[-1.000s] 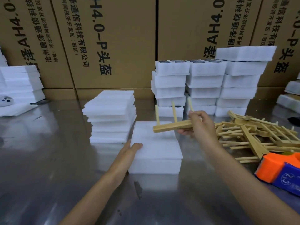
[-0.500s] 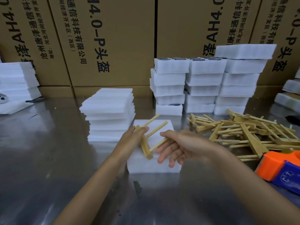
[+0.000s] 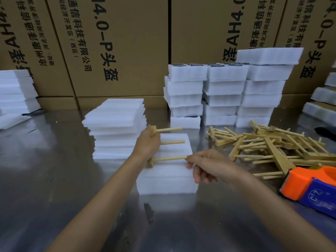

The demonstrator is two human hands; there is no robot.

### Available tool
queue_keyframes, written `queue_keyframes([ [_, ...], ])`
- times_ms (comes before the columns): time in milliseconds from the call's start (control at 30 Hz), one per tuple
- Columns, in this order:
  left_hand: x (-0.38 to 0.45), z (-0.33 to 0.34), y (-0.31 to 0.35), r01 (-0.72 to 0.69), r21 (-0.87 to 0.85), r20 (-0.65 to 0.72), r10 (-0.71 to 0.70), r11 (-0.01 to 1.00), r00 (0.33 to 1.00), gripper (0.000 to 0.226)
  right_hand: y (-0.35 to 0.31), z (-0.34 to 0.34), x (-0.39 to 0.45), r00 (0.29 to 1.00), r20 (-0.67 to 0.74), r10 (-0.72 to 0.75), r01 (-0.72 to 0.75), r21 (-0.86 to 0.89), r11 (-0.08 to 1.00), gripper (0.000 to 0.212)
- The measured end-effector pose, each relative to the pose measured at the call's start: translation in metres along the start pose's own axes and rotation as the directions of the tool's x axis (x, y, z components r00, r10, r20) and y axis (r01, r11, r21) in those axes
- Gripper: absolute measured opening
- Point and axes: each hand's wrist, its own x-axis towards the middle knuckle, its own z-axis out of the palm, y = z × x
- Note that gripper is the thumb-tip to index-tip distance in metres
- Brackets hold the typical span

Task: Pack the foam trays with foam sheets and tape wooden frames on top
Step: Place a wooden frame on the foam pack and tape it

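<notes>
Glossy metal table (image 3: 54, 179), matt white foam tray (image 3: 167, 182), seemingly bare-wood frame (image 3: 171, 142)

Landmark: foam tray (image 3: 167, 177) at table centre. Near side of it, bare metal table (image 3: 54, 188) runs to the front edge, crossed only by the two forearms. Left of tray, open table, wide lane. Back-left, stack of foam sheets (image 3: 116, 128) just beside tray, blocks that corner. Directly behind, three tall stacks of foam trays (image 3: 223, 93) wall off the back, cardboard boxes (image 3: 116, 42) behind them. Narrow gap between tray and those stacks. Right of tray, small strip of table, then pile of wooden frames (image 3: 272, 148), dowels sticking out. Front-right, tape dispenser (image 3: 312, 184) near the pile. Above tray: wooden frame (image 3: 169, 142) held across it by left hand (image 3: 147, 144) and right hand (image 3: 207, 164).
</notes>
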Motion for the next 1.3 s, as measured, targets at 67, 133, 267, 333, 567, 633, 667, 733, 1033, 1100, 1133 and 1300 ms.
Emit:
queue_keyframes([
  [67,0.007,0.004,0.001,0.060,0.010,0.023,-0.060,0.998,0.998,0.041,0.001,0.001,0.000,1.000,0.002,-0.009,0.009,0.017,1.000,0.026],
  [133,0.009,0.010,-0.002,0.088,0.054,0.032,-0.090,0.995,0.995,0.049,0.002,0.000,0.000,1.000,-0.004,-0.013,0.013,0.039,0.999,0.022],
  [267,0.013,0.016,-0.008,0.063,0.175,0.018,-0.067,0.983,0.998,0.055,0.007,0.000,-0.003,1.000,-0.009,-0.025,0.025,0.087,0.996,0.018],
  [333,0.013,0.016,-0.008,0.068,0.145,0.014,-0.071,0.987,0.997,0.059,0.008,-0.001,-0.005,0.999,-0.012,-0.036,0.037,0.108,0.993,0.018],
  [567,0.014,0.000,-0.015,0.097,0.120,0.017,-0.099,0.988,0.995,0.055,0.022,-0.026,-0.020,0.951,-0.279,-0.135,0.146,0.017,0.989,0.011],
  [633,0.013,-0.007,-0.021,0.187,0.030,0.086,-0.189,0.982,0.978,0.053,0.033,-0.049,-0.031,0.871,-0.449,-0.201,0.174,-0.102,0.979,0.010],
  [667,0.010,-0.009,-0.024,0.228,-0.038,0.132,-0.222,0.973,0.966,0.051,0.040,-0.062,-0.039,0.806,-0.541,-0.239,0.171,-0.175,0.970,0.010],
  [733,0.000,-0.010,-0.030,0.296,-0.201,0.232,-0.248,0.934,0.940,0.044,0.060,-0.088,-0.061,0.621,-0.701,-0.350,0.093,-0.377,0.921,0.013],
  [1033,-0.027,0.009,-0.024,0.325,-0.379,0.317,-0.208,0.866,0.925,0.035,0.140,-0.140,-0.108,0.506,-0.797,-0.331,-0.586,-0.599,0.546,0.057],
  [1100,-0.031,0.018,-0.025,0.305,-0.404,0.340,-0.168,0.862,0.925,0.038,0.137,-0.138,-0.106,0.433,-0.823,-0.367,-0.534,-0.562,0.631,0.065],
  [1133,-0.033,0.023,-0.027,0.293,-0.411,0.338,-0.154,0.863,0.928,0.041,0.138,-0.139,-0.105,0.403,-0.833,-0.380,-0.584,-0.554,0.594,0.065],
  [1300,-0.035,0.037,-0.035,0.272,-0.428,0.374,-0.105,0.862,0.921,0.073,0.130,-0.158,-0.095,0.176,-0.850,-0.496,-0.486,-0.513,0.708,0.067],
])
